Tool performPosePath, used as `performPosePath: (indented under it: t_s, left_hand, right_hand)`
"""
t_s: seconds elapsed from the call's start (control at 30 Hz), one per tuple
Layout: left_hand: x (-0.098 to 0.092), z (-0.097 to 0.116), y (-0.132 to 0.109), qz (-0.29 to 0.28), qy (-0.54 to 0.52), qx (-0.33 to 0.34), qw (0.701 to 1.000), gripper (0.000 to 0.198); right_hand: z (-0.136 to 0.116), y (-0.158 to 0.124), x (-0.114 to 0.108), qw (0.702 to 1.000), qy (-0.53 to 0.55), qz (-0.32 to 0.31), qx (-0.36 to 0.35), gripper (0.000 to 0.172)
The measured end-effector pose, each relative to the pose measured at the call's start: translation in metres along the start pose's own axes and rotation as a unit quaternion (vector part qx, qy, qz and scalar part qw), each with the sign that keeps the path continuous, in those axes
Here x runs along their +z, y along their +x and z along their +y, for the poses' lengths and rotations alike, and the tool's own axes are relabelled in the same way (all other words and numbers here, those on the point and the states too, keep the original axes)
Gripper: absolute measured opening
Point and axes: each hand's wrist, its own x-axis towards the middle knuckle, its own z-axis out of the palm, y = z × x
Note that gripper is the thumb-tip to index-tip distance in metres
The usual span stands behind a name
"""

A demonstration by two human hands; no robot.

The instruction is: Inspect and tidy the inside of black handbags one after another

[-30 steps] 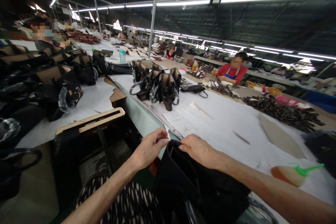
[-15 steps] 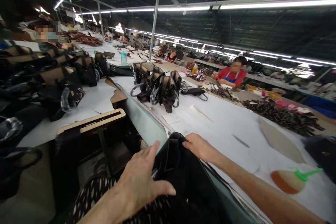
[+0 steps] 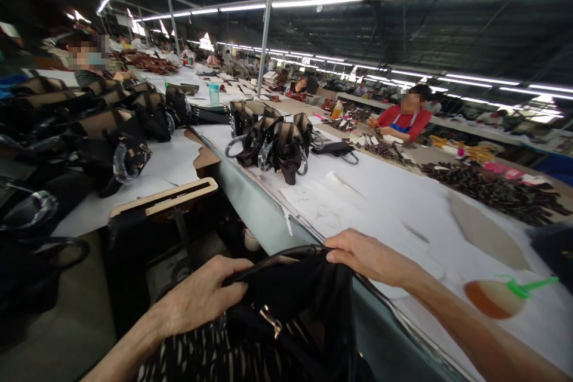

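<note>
A black handbag (image 3: 308, 304) hangs between my hands above my lap, its mouth spread and its dark lining showing. A gold-coloured metal clasp (image 3: 271, 322) shows on it. My left hand (image 3: 210, 292) pinches the bag's rim at the left, thumb and fingers closed on the edge. At the far right corner of the rim, my right hand (image 3: 362, 253) grips the edge, beside the table's border. The lower part of the bag is out of view or lost in shadow.
Several black bags with wrapped handles stand on the white table (image 3: 385, 203); more crowd the left side. A wooden slotted frame (image 3: 165, 198) stands at the left. A bottle with a green spout (image 3: 496, 297) lies right. A person in red (image 3: 409, 119) sits across.
My left hand, spread open before, has closed on the bag's rim. The bag's mouth has been pulled wide, and the clasp has come into view. My right hand keeps its hold.
</note>
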Motion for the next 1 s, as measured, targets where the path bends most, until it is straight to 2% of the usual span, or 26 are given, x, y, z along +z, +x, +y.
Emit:
performPosePath:
  t_s: [0.17,0.27,0.37,0.43,0.5,0.6,0.67,0.77,0.87,1.0]
  left_hand:
    - [0.005,-0.014,0.005,-0.025,-0.053,-0.021,0.998,0.037]
    - [-0.003,-0.005,0.004,-0.034,-0.094,-0.056,0.993,0.044]
    - [-0.013,0.008,0.003,-0.041,-0.137,-0.038,0.989,0.051]
    - [-0.015,0.009,0.005,-0.075,-0.156,-0.027,0.985,0.052]
    - [-0.011,0.000,0.008,-0.117,-0.172,-0.037,0.977,0.049]
    - [-0.002,-0.019,0.012,-0.108,-0.190,-0.051,0.975,0.042]
    - [0.002,-0.027,0.014,-0.104,-0.209,-0.038,0.972,0.042]
    - [0.003,-0.028,0.019,-0.139,-0.253,-0.002,0.957,0.046]
    - [0.003,-0.023,0.026,-0.136,-0.296,0.000,0.945,0.046]
    - [0.005,-0.028,0.032,-0.132,-0.323,0.006,0.937,0.045]
  right_hand:
    - [0.002,0.001,0.004,1.000,0.000,-0.012,-0.009,0.023]
    - [0.001,0.003,-0.012,0.999,0.004,-0.049,-0.007,0.024]
    - [0.003,0.010,-0.028,0.994,0.033,-0.108,-0.007,0.021]
    - [0.007,0.016,-0.026,0.987,0.058,-0.148,-0.010,0.017]
    - [0.012,0.021,-0.013,0.983,0.067,-0.174,-0.004,0.017]
    - [0.021,0.023,0.010,0.983,0.069,-0.169,0.007,0.022]
    - [0.027,0.023,0.016,0.984,0.074,-0.161,0.014,0.023]
    - [0.036,0.028,0.008,0.984,0.073,-0.164,0.000,0.024]
    - [0.043,0.042,-0.003,0.985,0.060,-0.159,-0.028,0.023]
    - [0.048,0.055,-0.004,0.989,0.048,-0.138,-0.030,0.025]
